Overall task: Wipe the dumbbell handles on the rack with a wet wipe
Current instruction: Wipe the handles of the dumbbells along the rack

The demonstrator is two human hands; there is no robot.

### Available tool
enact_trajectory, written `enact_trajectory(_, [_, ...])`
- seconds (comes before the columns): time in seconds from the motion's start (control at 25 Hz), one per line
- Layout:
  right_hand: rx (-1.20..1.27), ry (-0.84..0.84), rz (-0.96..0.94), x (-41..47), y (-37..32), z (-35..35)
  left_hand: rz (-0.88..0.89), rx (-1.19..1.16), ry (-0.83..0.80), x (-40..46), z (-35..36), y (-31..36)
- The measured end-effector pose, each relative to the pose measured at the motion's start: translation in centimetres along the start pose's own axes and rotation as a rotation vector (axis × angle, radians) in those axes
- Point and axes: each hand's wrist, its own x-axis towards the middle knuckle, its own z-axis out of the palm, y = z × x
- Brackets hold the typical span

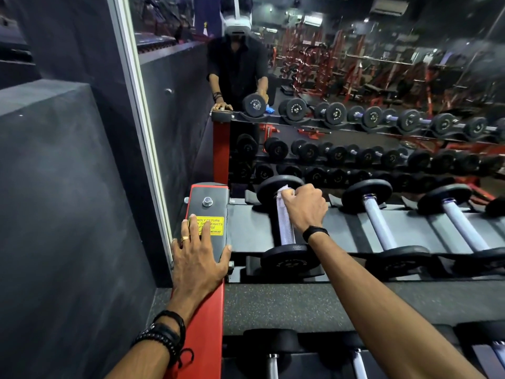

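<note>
Wiping is under way on the leftmost dumbbell (pixel 287 225) of the rack's (pixel 246 236) top shelf: our right hand (pixel 304 207) grips the pale wet wipe (pixel 282 206) around the far end of its knurled metal handle. Our left hand (pixel 198 258) rests flat, fingers relaxed, on the rack's grey end plate (pixel 209 206). Next, we judge, comes drawing the wipe along toward the near rubber disc, then moving on to the neighbouring handle (pixel 378 225).

The gym is dim, lit mostly by small ceiling lights (pixel 311 20) seen in the mirror (pixel 355 77), whose reflection is hazy, grainy and soft in detail. Near the camera the light is even and flat: the forearms and the top rack (pixel 341 231) are clear, with soft sheen on the chrome handles (pixel 378 225), while the right hand (pixel 304 207) and wipe (pixel 284 192) are slightly motion-blurred. Wide-angle distortion bends the mirror frame (pixel 142 119) and stretches the arms at the lower edge.
</note>
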Motion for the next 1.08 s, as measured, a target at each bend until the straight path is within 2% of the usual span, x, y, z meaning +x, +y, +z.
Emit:
enact_trajectory(0.16, [0.262,-0.108,0.251,0.2,1.6,0.0,0.003,0.004,0.007,0.0,0.0,0.1])
enact_trajectory(0.28, [0.339,-0.069,0.276,0.1,1.9,-0.5,0.001,-0.005,0.016,-0.1,0.0,0.2])
enact_trajectory(0.36, [0.346,-0.011,0.143,0.0,1.4,-0.5,0.001,-0.013,0.018,-0.1,0.1,0.1])
enact_trajectory(0.64, [0.243,0.017,-0.357,-0.5,0.7,-0.2,-0.003,0.003,0.014,0.0,0.3,0.0])
enact_trajectory(0.72, [0.198,0.009,-0.405,-0.3,0.4,-0.1,0.004,-0.002,0.016,0.0,0.4,-0.1])
enact_trajectory(0.76, [0.208,0.009,-0.365,-0.2,0.4,-0.2,0.006,-0.003,0.019,0.0,0.5,-0.1])
enact_trajectory(0.92, [0.472,-0.008,0.09,0.4,2.4,0.8,-0.002,0.025,0.015,0.1,0.5,-0.1])
enact_trajectory(0.96, [0.502,-0.023,0.135,0.3,2.6,0.8,-0.005,0.028,0.014,0.2,0.4,0.0])
enact_trajectory(1.0, [0.489,-0.029,0.108,0.1,2.4,0.6,-0.004,0.031,0.011,0.2,0.5,-0.1])
enact_trajectory(1.08, [0.417,-0.056,-0.07,-0.2,1.2,-0.2,-0.001,0.031,0.02,0.2,0.5,-0.1])
